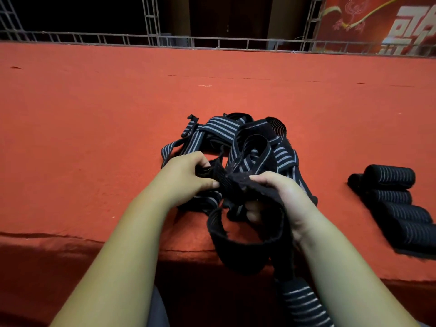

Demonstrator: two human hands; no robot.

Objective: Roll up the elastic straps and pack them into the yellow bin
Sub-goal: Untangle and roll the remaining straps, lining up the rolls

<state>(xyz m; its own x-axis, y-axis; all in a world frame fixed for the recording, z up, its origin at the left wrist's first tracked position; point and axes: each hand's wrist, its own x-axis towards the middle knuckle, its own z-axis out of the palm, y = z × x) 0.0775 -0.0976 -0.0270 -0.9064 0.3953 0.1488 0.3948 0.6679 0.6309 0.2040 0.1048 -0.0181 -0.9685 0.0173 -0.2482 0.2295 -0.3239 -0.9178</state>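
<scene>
A tangled heap of black elastic straps with grey stripes (238,140) lies on the red cloth-covered surface (94,128) in front of me. My left hand (188,175) and my right hand (280,197) both grip one black strap (236,185) at the near side of the heap. That strap loops down below my hands, and its striped tail (302,303) hangs over the front edge towards my lap. Several rolled-up straps (398,201) lie in a row at the right. No yellow bin shows in this view.
The red surface stretches far to the left and back, ending at a metal truss frame (151,41). A red banner with white lettering (387,22) hangs at the back right. The front edge (70,237) runs just below my forearms.
</scene>
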